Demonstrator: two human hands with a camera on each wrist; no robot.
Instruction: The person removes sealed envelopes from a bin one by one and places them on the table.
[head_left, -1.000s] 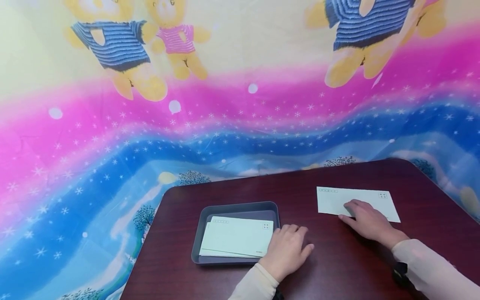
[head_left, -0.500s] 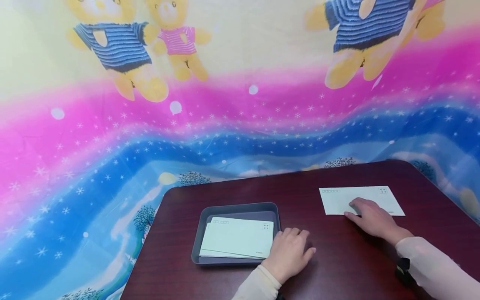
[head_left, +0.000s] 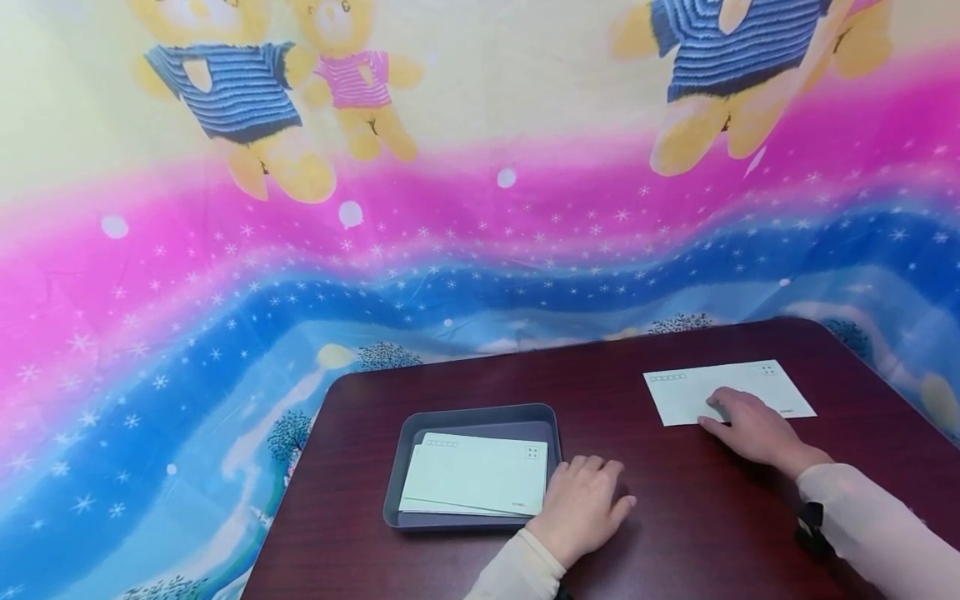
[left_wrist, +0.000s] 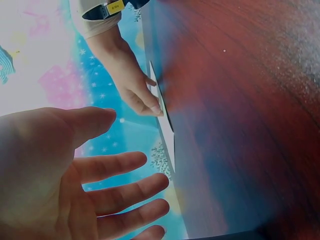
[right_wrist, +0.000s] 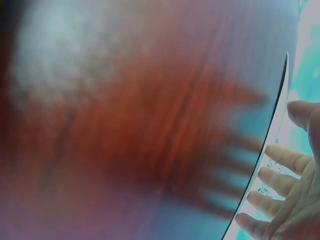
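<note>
A pale envelope (head_left: 697,392) with printed postcode boxes and a stamp square lies toward the table's back right. My right hand (head_left: 757,429) rests on its near side, fingers spread and relaxed. In the right wrist view the fingertips (right_wrist: 270,150) are against the envelope (right_wrist: 276,120), which appears as a thin strip. My left hand (head_left: 581,504) lies beside the right edge of a grey tray (head_left: 395,467), holding nothing; its fingers are extended in the left wrist view. Inside the tray, a small stack of similar envelopes (head_left: 480,471) sits slightly fanned.
Both the tray and the loose envelope are on a dark red wooden table (head_left: 600,383) with rounded corners. Behind it hangs a printed backdrop (head_left: 480,208) with bears and snowflakes, meeting the table's far edge.
The loose envelope has turned counterclockwise and slid a little to the right under my right hand, which moved right with it. My left hand has shifted very slightly right.
</note>
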